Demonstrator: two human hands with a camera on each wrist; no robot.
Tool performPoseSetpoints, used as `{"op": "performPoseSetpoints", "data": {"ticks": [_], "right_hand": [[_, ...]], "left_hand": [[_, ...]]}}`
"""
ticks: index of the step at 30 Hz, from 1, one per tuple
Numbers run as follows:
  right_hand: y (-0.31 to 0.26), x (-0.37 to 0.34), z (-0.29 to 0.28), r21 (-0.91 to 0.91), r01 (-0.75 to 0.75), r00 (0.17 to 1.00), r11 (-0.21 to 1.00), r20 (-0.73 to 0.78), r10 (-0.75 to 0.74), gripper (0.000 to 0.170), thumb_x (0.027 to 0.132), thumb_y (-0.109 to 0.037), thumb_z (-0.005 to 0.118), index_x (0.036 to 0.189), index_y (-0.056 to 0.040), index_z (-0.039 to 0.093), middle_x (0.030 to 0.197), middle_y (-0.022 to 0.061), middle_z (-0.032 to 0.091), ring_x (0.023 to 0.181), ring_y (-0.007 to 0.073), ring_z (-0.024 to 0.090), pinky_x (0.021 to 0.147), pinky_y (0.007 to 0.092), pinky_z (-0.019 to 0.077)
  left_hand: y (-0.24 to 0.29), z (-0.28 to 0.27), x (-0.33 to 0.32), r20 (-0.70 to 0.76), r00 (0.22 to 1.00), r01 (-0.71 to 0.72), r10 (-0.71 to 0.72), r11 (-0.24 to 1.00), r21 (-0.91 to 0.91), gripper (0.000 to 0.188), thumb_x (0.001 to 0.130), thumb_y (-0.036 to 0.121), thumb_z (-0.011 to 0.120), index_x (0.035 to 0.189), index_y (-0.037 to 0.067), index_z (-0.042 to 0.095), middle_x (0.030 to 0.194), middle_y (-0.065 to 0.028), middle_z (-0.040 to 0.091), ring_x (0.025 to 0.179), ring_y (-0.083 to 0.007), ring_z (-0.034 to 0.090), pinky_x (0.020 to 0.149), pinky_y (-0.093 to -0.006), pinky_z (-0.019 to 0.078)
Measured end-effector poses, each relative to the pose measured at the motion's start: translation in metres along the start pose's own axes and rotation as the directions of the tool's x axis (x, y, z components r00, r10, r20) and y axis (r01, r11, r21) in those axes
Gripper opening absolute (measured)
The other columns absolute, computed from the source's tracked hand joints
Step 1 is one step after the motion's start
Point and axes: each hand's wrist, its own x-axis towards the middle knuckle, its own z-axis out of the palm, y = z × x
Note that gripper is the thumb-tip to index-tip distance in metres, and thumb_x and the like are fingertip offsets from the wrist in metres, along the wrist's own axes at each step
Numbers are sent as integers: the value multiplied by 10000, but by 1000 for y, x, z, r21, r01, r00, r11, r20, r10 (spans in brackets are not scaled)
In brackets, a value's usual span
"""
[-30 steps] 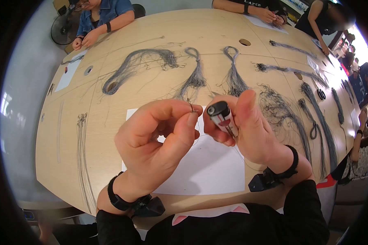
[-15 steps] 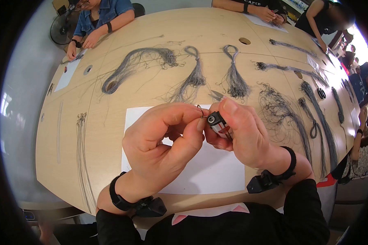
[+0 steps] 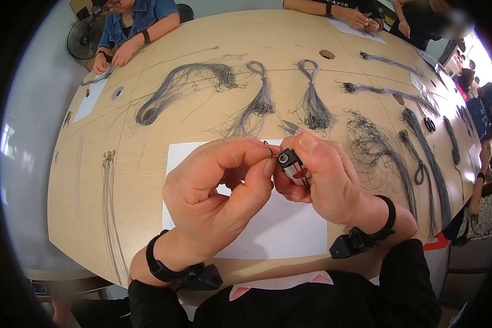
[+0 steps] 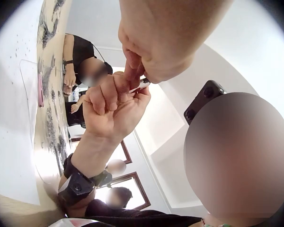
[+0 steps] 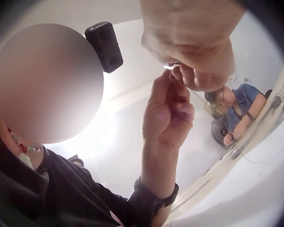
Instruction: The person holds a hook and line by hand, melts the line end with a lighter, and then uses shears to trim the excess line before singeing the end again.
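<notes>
My left hand (image 3: 216, 188) pinches a small dark fishhook (image 3: 267, 146) between thumb and index finger in the head view. Its curved bend stands up above the fingertips. Close beside it, my right hand (image 3: 333, 177) grips a white-and-red lighter (image 3: 296, 171) with a black top and a round metal nozzle. That nozzle faces up and left, right by the hook and the left fingertips. In the left wrist view, part of the lighter (image 4: 143, 85) shows between the meeting hands. A fine line (image 5: 199, 98) runs off the fingers in the right wrist view.
White paper (image 3: 268, 235) lies under the hands. Pointed blades (image 3: 288, 127) show just beyond my right hand. Bundles of hooked line (image 3: 317, 112) spread across the table, with loose strands (image 3: 109, 202) at left and black-handled scissors (image 3: 429, 125) at right. Other people sit around.
My hands have come together, the lighter moving down and left to the hook. The right thumb has bent down over the lighter. Over the last half second they barely move.
</notes>
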Motion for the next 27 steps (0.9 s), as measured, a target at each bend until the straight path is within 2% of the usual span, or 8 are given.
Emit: {"op": "performPoseSetpoints", "data": {"ticks": [9, 15, 17, 27], "right_hand": [[2, 0, 1, 14, 23, 1000, 1000, -16, -23, 481, 816, -382, 241, 637, -4, 479, 481, 39, 412, 415, 76, 315, 390, 209, 242], [2, -1, -2, 18, 34, 999, 999, 34, -35, 469, 820, -362, 239, 656, 2, 485, 488, 42, 418, 417, 77, 319, 393, 211, 250], [5, -1, -7, 94, 39, 990, 995, 132, -52, 369, 873, -302, 268, 696, -31, 445, 600, -11, 420, 515, 30, 328, 439, 167, 270], [8, -1, -8, 109, 31, 989, 994, 142, -46, 360, 869, -313, 274, 679, -41, 414, 591, -13, 396, 514, 34, 317, 433, 173, 266]], "left_hand": [[-1, 1, 1, 10, 999, -43, 43, 999, -18, 98, 708, -37, 546, 804, -50, 533, 730, -77, 560, 583, -71, 526, 481, -162, 430], [0, 0, 1, 27, 999, -31, 32, 999, -44, 95, 713, -41, 537, 806, -57, 528, 733, -80, 561, 589, -71, 527, 481, -164, 431], [-1, -1, 1, 41, 997, -63, 64, 998, -25, 99, 713, -41, 536, 811, -57, 527, 739, -82, 562, 591, -70, 526, 482, -162, 429], [0, -1, 0, 37, 999, -37, 38, 999, -11, 92, 716, -39, 534, 806, -59, 530, 722, -75, 560, 589, -69, 527, 485, -162, 429]]}}
